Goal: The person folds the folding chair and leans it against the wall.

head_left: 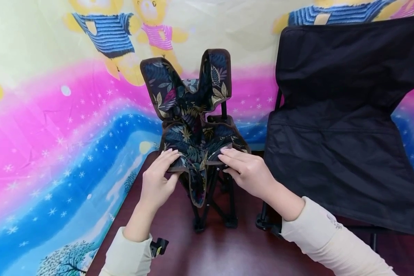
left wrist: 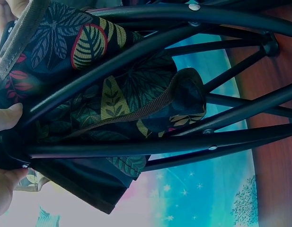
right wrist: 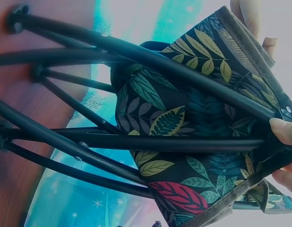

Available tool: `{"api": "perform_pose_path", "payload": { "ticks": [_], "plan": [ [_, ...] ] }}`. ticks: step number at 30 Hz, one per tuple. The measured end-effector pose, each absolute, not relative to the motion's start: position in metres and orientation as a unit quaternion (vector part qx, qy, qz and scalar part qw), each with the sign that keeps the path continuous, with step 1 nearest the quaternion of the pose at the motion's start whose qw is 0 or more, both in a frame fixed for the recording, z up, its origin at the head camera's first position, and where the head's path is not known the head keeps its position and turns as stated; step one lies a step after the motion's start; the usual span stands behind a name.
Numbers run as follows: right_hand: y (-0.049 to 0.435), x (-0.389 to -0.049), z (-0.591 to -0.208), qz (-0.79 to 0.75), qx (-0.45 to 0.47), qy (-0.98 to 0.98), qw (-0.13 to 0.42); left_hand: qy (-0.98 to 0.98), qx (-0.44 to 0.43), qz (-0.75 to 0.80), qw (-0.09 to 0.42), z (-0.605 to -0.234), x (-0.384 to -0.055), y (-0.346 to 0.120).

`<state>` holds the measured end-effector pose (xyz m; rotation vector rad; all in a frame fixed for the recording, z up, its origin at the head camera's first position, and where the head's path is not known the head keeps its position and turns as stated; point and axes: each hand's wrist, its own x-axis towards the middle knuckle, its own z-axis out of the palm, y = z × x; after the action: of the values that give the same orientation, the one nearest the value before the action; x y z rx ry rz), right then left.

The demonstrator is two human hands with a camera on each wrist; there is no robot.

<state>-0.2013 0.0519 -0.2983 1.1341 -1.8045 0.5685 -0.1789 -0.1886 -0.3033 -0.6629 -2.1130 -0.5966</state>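
Note:
A small folding chair [head_left: 189,105] with dark leaf-patterned fabric and brown edging stands partly folded, its seat sagging to a point at the front. My left hand [head_left: 158,182] grips the left front corner of its seat, thumb below and fingers on top. At the right front corner, my right hand [head_left: 250,170] holds the seat in the same way. In the left wrist view, black tube legs [left wrist: 136,149] cross under the fabric and meet a joint between my thumb and fingers. The right wrist view shows my thumb [right wrist: 284,131] against the end of a tube.
A larger black folding chair [head_left: 338,145] stands at the right, close to my right forearm. Both chairs are on a dark red, glossy table [head_left: 224,249]. Behind them hangs a colourful backdrop [head_left: 72,115] with cartoon bears and snowflakes.

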Motion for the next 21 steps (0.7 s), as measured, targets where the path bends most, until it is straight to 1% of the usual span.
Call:
{"api": "perform_pose_path", "payload": {
  "ticks": [12, 21],
  "plan": [
    [0.0492, -0.2005, -0.2940, 0.224, 0.460, -0.736, 0.444, -0.830, -0.274, -0.246, 0.419, -0.3020, -0.1810, -0.1869],
    [0.0479, -0.1997, -0.2925, 0.222, 0.458, -0.734, 0.449, -0.832, -0.276, -0.240, 0.416, -0.3011, -0.1826, -0.1814]
  ]
}}
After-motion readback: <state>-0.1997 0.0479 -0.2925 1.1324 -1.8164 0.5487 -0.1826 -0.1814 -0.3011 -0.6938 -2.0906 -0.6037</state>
